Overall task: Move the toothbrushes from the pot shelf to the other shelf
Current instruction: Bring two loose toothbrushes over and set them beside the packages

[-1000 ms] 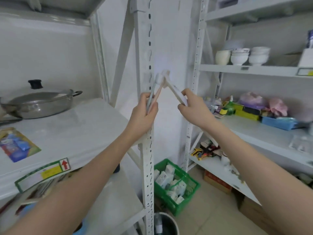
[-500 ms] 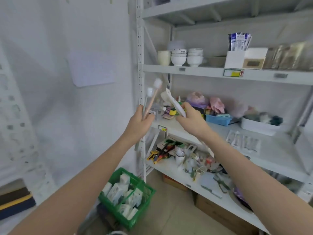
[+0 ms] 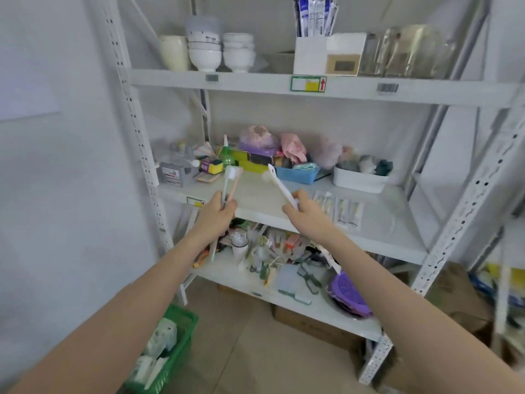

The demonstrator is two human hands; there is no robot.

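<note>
The shelf (image 3: 377,231) is white painted metal with a matt, smooth finish — its uprights are perforated steel. The bowls (image 3: 205,54) look like glazed ceramic, faintly glossy. The green basket (image 3: 181,336) and blue tray (image 3: 297,174) are plastic. The boxes (image 3: 315,328) on the floor are plain cardboard — dull and brown.

A bare strip of the middle shelf (image 3: 255,194) was left open at the front; it was bounded behind by a blue basket (image 3: 297,174) and rightward by sachets (image 3: 341,209).
</note>
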